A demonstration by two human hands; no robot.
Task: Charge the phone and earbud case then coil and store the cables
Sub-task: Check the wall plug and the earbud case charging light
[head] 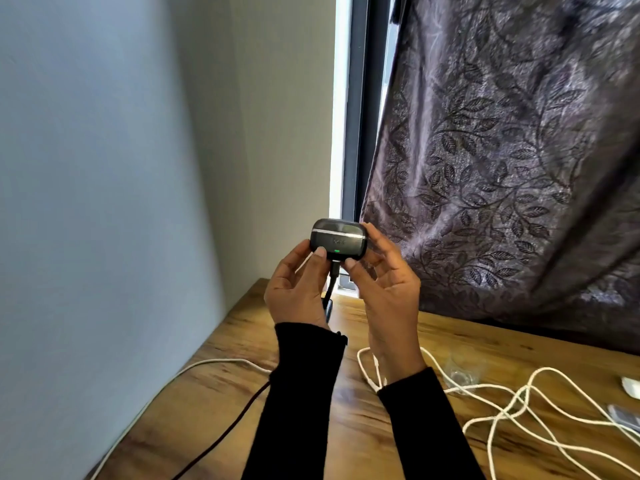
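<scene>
A wooden table (398,441) stands in a room corner between a pale wall (104,168) and a dark leaf-patterned curtain (502,150). Loose white cables (519,407) sprawl across the table. Above it, the left hand (298,289) and right hand (384,289) grasp a dark earbud case (338,240) between their fingers, thumbs on its front. A black cable (333,277) is plugged in underneath; a green light glows.

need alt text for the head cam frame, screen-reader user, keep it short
Two hands, left hand and right hand, hold a dark earbud case up above a wooden table; a black cable is plugged into its underside and a green light shows on its front. White cables lie tangled on the table, with a patterned curtain behind.
</scene>
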